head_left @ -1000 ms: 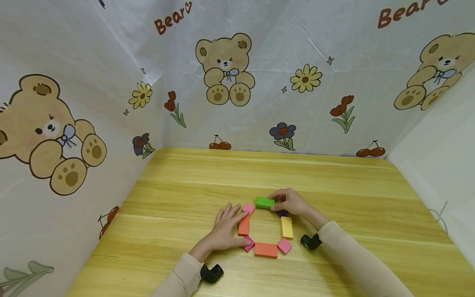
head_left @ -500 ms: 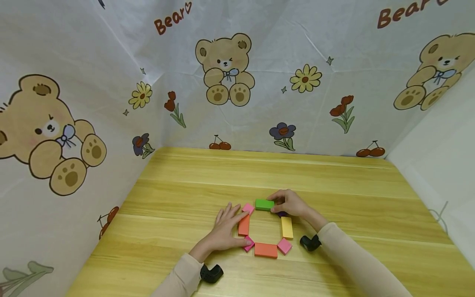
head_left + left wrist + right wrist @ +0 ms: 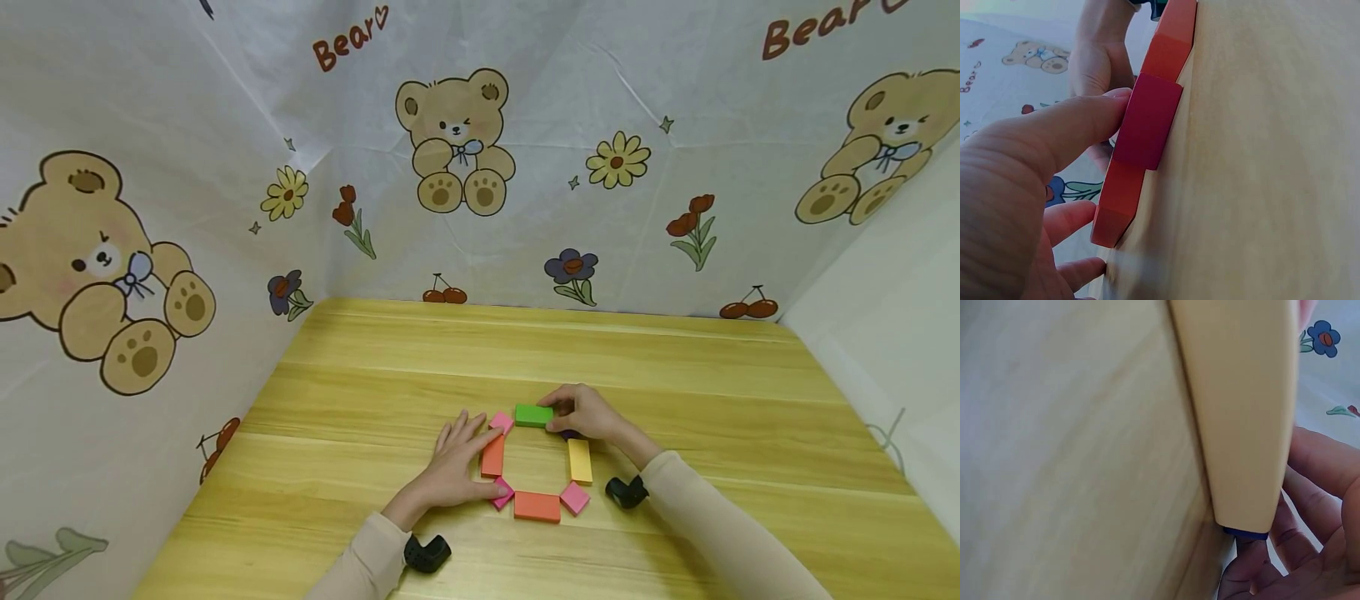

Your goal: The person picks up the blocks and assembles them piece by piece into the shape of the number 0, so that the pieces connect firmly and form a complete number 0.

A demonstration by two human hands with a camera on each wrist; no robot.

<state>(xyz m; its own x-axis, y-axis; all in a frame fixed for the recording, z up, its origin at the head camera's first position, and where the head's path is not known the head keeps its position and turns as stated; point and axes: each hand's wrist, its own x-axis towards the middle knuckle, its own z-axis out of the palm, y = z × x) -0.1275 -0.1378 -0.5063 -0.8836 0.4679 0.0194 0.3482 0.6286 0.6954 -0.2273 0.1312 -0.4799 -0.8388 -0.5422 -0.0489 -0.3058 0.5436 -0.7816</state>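
Note:
Toy blocks lie in a ring on the table. My right hand [image 3: 590, 413] pinches the right end of a green block [image 3: 532, 416] at the far side, partly covering a dark purple block [image 3: 570, 434]. My left hand [image 3: 452, 468] lies with fingers spread along the ring's left side. Its thumb touches a magenta block [image 3: 1150, 122], and its index finger reaches over an orange-red block [image 3: 492, 458] to a pink block [image 3: 502, 422]. A second orange-red block [image 3: 537, 507] forms the near side. On the right are a yellow block [image 3: 580, 461] and another pink block [image 3: 575, 498].
The wood-grain table [image 3: 360, 383] meets a white bear-print cloth [image 3: 525, 242] at the back and left. Black wrist devices sit by both sleeves, one [image 3: 427, 553] near the left wrist and one [image 3: 627, 492] near the right.
The right hand has drawn the green block slightly nearer and a little leftward, toward the pink block at the upper left. The left hand has kept its place.

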